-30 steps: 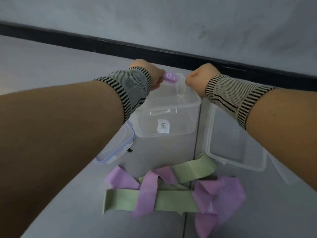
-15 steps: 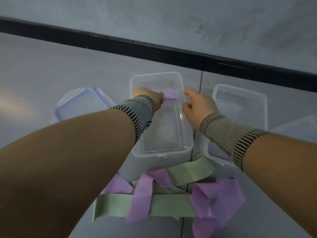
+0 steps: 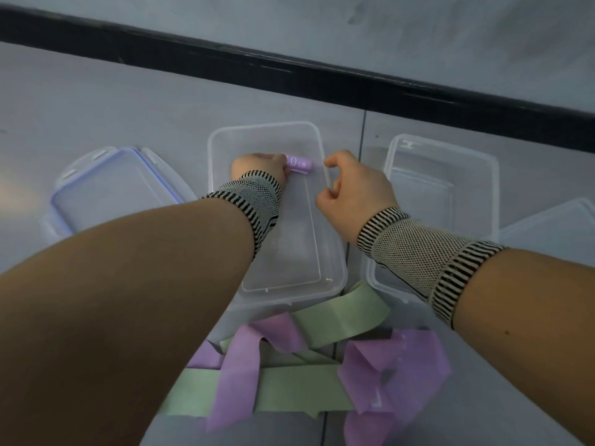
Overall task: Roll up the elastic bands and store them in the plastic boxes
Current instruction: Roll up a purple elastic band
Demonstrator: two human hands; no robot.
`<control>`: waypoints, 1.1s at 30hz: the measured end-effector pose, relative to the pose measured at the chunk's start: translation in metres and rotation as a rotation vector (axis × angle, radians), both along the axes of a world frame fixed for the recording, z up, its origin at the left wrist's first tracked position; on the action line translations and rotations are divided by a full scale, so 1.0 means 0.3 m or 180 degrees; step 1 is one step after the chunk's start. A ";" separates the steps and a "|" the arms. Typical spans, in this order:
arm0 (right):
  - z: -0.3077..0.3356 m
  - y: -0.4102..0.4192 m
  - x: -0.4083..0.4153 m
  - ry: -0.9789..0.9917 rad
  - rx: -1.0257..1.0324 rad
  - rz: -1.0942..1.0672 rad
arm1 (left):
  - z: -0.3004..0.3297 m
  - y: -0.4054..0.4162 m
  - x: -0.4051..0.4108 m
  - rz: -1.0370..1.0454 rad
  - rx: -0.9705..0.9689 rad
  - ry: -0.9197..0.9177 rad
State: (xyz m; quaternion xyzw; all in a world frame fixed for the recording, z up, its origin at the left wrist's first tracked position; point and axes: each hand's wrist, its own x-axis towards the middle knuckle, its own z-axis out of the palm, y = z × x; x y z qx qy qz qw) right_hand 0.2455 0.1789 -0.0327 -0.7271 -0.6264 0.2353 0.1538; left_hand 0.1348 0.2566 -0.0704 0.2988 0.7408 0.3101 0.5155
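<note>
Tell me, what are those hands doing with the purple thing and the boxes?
A person is tidying stretchy bands into plastic boxes. The left hand holds a rolled purple band down inside the middle clear box. The right hand hovers at that box's right rim, fingers loosely curled, holding nothing. Another clear box sits to the right, a lid to the left. Loose green and purple bands lie in a heap nearer the person, not rolled yet.
</note>
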 end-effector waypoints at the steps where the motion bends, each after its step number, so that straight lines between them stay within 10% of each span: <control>1: -0.001 -0.001 -0.001 0.0022 -0.0006 -0.0004 | -0.013 0.004 0.000 -0.0009 -0.0063 0.0138; 15: -0.010 0.003 -0.002 0.0064 0.0037 0.0056 | -0.056 0.031 -0.013 -0.0739 0.0051 0.1454; 33: -0.014 0.001 0.007 0.0169 0.0034 0.0098 | -0.078 0.021 -0.022 -0.0796 0.0361 0.1405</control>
